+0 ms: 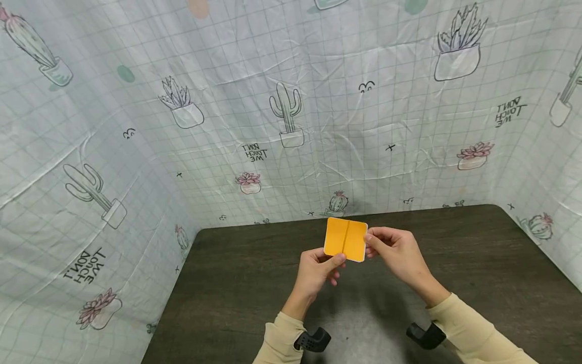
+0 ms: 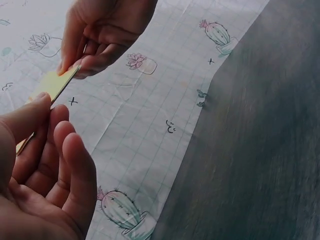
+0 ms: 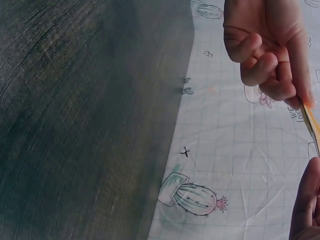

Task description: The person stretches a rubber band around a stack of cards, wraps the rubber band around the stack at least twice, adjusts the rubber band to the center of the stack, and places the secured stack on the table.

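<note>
An orange square card with rounded corners and a crease down its middle (image 1: 336,236) is held up above the dark table in the head view. My left hand (image 1: 316,273) pinches its lower edge, thumb on the orange face and fingers behind. At the right edge, my right hand (image 1: 397,250) pinches it between thumb and fingers. Seen nearly edge-on in the left wrist view, the card (image 2: 54,82) looks thin and pale yellow, with both hands on it. The right wrist view shows only a sliver of the card (image 3: 311,122) at its right border.
A dark wood-grain table (image 1: 236,283) lies below the hands. White sheeting with cactus drawings (image 1: 218,126) hangs behind and along both sides of it. A black strap-on device (image 1: 313,339) sits on the left wrist, another (image 1: 426,336) on the right.
</note>
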Demonstrator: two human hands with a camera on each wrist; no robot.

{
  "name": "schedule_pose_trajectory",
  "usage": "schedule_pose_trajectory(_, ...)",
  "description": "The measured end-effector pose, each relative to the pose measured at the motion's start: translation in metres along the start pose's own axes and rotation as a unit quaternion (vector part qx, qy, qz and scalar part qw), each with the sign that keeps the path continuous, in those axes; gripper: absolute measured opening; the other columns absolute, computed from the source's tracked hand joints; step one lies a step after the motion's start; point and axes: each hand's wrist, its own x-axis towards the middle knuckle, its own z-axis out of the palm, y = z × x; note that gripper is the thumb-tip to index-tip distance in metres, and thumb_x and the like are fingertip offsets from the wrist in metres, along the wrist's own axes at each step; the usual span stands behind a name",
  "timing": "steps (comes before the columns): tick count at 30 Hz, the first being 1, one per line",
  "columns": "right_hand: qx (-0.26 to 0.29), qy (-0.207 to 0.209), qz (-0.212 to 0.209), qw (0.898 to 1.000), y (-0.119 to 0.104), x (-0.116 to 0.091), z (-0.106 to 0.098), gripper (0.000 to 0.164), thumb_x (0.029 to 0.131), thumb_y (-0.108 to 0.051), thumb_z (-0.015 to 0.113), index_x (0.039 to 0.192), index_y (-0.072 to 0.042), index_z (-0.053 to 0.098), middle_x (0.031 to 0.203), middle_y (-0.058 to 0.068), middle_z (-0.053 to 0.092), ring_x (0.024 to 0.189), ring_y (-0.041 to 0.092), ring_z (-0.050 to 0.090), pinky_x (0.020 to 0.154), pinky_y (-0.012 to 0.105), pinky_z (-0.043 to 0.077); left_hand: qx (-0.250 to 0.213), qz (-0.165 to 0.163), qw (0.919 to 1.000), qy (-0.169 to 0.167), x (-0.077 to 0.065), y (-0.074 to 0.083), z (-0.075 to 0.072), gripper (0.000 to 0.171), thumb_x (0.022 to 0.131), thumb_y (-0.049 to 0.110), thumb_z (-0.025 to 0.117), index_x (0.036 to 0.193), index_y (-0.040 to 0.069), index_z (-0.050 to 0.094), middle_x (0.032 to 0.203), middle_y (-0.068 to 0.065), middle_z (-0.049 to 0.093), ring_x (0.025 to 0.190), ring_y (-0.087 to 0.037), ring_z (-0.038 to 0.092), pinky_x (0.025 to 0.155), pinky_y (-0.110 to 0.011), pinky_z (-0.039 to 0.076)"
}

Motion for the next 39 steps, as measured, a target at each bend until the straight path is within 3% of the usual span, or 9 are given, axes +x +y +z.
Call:
schedule_pose_trajectory(6, 0.006, 0.009, -0.009, 1.0, 0.0, -0.001, 0.004, 0.019, 0.099, -0.01, 0.066, 0.107, 0.006, 0.071, 0.084, 0.015, 0.071, 0.071, 0.02, 0.071, 0.068, 0.034, 0.06, -0.008, 0.005, 0.9998, 0.015, -0.001, 0.001, 0.007, 0.024, 0.09, 0.014, 0.078, 0.095, -0.009, 0.072, 0.07, -0.003, 0.069, 0.048, -0.009, 0.056, 0.046, -0.021, 0.051)
schedule_pose_trajectory(15, -0.005, -0.006, -0.006, 1.0, 0.0, 0.0, 0.003, 0.02, 0.099, -0.01, 0.066, 0.108, 0.007, 0.071, 0.083, 0.014, 0.071, 0.07, 0.019, 0.07, 0.068, 0.033, 0.06, -0.005, -0.026, 0.9996, -0.011, 0.0, 0.0, 0.006, 0.023, 0.092, 0.015, 0.076, 0.098, -0.007, 0.072, 0.07, -0.002, 0.068, 0.049, -0.01, 0.055, 0.047, -0.022, 0.051)
schedule_pose_trajectory(24, -0.008, -0.024, -0.007, 1.0, 0.004, 0.002, -0.003, 0.019, 0.099, -0.01, 0.065, 0.106, 0.007, 0.07, 0.083, 0.017, 0.07, 0.07, 0.021, 0.07, 0.067, 0.034, 0.06, 0.021, -0.029, 0.9989, -0.029, 0.002, 0.001, -0.005, 0.026, 0.093, 0.019, 0.075, 0.102, -0.005, 0.072, 0.077, -0.005, 0.071, 0.052, -0.012, 0.057, 0.05, -0.022, 0.052)
schedule_pose_trajectory(29, -0.018, -0.038, -0.005, 0.999, 0.005, 0.003, -0.007, 0.016, 0.098, -0.009, 0.066, 0.104, 0.005, 0.071, 0.082, 0.013, 0.069, 0.07, 0.021, 0.069, 0.066, 0.035, 0.06, 0.026, -0.019, 0.9995, -0.005, 0.004, 0.004, -0.014, 0.024, 0.094, 0.018, 0.074, 0.105, -0.004, 0.072, 0.084, -0.011, 0.073, 0.055, -0.013, 0.06, 0.051, -0.023, 0.053)
schedule_pose_trajectory(34, -0.039, -0.062, 0.023, 0.997, 0.008, 0.004, -0.012, 0.017, 0.098, -0.011, 0.066, 0.104, 0.004, 0.071, 0.084, 0.012, 0.068, 0.073, 0.02, 0.067, 0.067, 0.034, 0.06, 0.038, 0.001, 0.9985, 0.039, 0.008, 0.004, -0.023, 0.022, 0.094, 0.015, 0.073, 0.106, -0.003, 0.073, 0.088, -0.009, 0.073, 0.06, -0.013, 0.064, 0.051, -0.023, 0.053)
schedule_pose_trajectory(39, -0.05, -0.083, 0.045, 0.994, 0.015, 0.008, -0.015, 0.019, 0.098, -0.011, 0.066, 0.106, 0.006, 0.07, 0.085, 0.013, 0.068, 0.073, 0.021, 0.067, 0.066, 0.032, 0.059, 0.061, 0.002, 0.9969, 0.048, 0.013, 0.0, -0.028, 0.02, 0.092, 0.014, 0.075, 0.102, -0.003, 0.075, 0.086, -0.012, 0.073, 0.06, -0.015, 0.064, 0.05, -0.024, 0.053)
